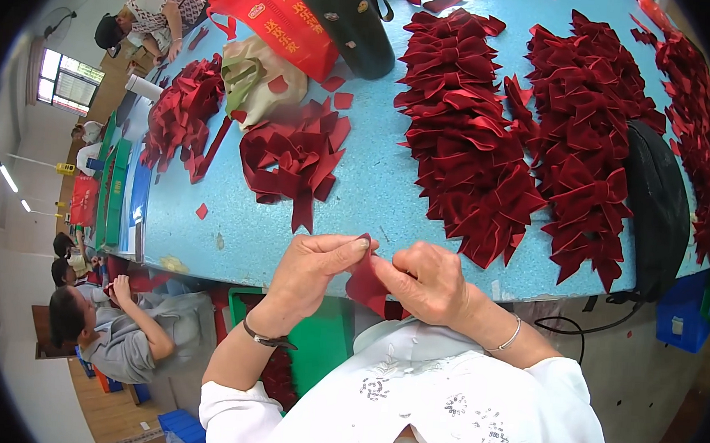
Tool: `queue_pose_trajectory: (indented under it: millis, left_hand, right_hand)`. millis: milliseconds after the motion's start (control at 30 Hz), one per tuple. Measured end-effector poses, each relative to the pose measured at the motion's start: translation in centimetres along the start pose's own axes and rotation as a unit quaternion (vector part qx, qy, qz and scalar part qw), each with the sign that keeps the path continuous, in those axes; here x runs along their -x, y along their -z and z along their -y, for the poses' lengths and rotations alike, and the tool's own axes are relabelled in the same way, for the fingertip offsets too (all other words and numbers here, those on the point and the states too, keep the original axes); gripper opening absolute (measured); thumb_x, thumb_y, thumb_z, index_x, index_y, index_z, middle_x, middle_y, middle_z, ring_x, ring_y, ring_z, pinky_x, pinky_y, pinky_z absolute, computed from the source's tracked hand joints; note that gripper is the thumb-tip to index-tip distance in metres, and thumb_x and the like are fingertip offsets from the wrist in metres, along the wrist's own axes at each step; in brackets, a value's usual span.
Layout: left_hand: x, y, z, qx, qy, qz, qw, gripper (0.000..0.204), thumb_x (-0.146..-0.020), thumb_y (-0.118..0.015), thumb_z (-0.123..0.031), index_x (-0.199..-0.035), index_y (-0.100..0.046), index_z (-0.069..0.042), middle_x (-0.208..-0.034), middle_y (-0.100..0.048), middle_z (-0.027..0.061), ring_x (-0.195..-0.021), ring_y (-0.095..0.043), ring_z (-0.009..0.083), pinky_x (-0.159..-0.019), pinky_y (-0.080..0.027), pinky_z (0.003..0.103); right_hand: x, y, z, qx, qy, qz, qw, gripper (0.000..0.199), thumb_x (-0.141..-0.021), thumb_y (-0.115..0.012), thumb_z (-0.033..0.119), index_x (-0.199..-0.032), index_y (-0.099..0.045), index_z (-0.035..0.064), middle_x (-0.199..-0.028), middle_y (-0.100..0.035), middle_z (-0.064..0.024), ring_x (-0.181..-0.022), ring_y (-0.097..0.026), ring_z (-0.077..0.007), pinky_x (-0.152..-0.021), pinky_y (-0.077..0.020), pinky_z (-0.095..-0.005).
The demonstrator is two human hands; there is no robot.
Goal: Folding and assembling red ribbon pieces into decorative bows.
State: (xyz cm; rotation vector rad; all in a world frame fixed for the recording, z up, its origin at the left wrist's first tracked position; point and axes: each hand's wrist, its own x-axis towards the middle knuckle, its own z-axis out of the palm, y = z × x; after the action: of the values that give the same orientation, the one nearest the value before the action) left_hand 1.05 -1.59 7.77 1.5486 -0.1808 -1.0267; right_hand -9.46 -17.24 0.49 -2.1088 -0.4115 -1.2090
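Note:
Both of my hands meet just above the near table edge, pinching one piece of dark red velvet ribbon (367,285). My left hand (309,268) is closed, with thumb and fingertips on the ribbon's upper end. Beside it, my right hand (429,283) is closed too, its curled fingers on the ribbon's right side. The ribbon hangs down between them; its part behind the right hand is hidden. Beyond my hands lies a loose heap of red ribbon strips (289,159). To the right, finished-looking red velvet bows (468,139) are stacked in a long overlapping row.
More bow rows (586,147) cover the right of the blue table (365,189), beside a black bag (656,210). A dark bottle (348,28), red bag (274,18) and pale cloth (262,79) stand farther back. A green bin (321,347) sits below the edge. Co-workers (129,337) are at left.

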Motion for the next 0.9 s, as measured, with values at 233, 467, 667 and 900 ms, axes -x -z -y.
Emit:
queue_pose_trajectory:
  millis: [233, 467, 667, 900]
  left_hand:
    - [-0.9, -1.3, -0.3, -0.052, -0.010, -0.038, 0.998, 0.019, -0.090, -0.062, -0.012, -0.099, -0.069, 0.003, -0.089, -0.069, 0.0084, -0.079, -0.062, 0.0095, -0.071, -0.050, 0.022]
    - [-1.5, -1.6, -0.2, -0.055, 0.004, -0.039, 0.998, 0.018, -0.090, -0.062, -0.011, -0.099, -0.069, 0.004, -0.087, -0.069, 0.0093, -0.075, -0.063, 0.0108, -0.067, -0.052, 0.023]
    - [-1.9, -1.9, -0.9, -0.019, 0.031, -0.026, 0.999, 0.019, -0.092, -0.060, -0.014, -0.091, -0.067, 0.003, -0.085, -0.069, 0.0087, -0.073, -0.064, 0.0124, -0.067, -0.053, 0.024]
    - [-2.0, -3.1, -1.2, 0.060, 0.023, -0.025, 0.998, 0.021, -0.094, -0.056, -0.018, -0.095, -0.064, 0.001, -0.086, -0.068, 0.0092, -0.074, -0.065, 0.0141, -0.067, -0.053, 0.025]
  right_hand:
    - [0.2, -0.6, 0.0, 0.046, 0.002, -0.030, 0.998, 0.035, -0.060, -0.065, -0.006, -0.095, -0.061, -0.0080, -0.073, -0.050, -0.0073, -0.054, -0.048, -0.0158, -0.041, -0.0402, -0.0269]
    - [0.0, -0.1, 0.1, 0.030, -0.044, -0.013, 0.998, 0.038, -0.061, -0.065, -0.005, -0.099, -0.059, -0.0084, -0.075, -0.051, -0.0082, -0.056, -0.050, -0.0178, -0.043, -0.0428, -0.0286]
    - [0.2, 0.2, 0.4, 0.010, -0.074, 0.012, 0.997, 0.040, -0.062, -0.066, -0.003, -0.101, -0.058, -0.0090, -0.079, -0.051, -0.0099, -0.059, -0.052, -0.0193, -0.045, -0.0447, -0.0301]
    - [0.3, 0.8, 1.1, 0.014, -0.043, 0.014, 0.999, 0.039, -0.061, -0.066, -0.001, -0.098, -0.058, -0.0104, -0.084, -0.052, -0.0131, -0.061, -0.054, -0.0210, -0.048, -0.0468, -0.0309]
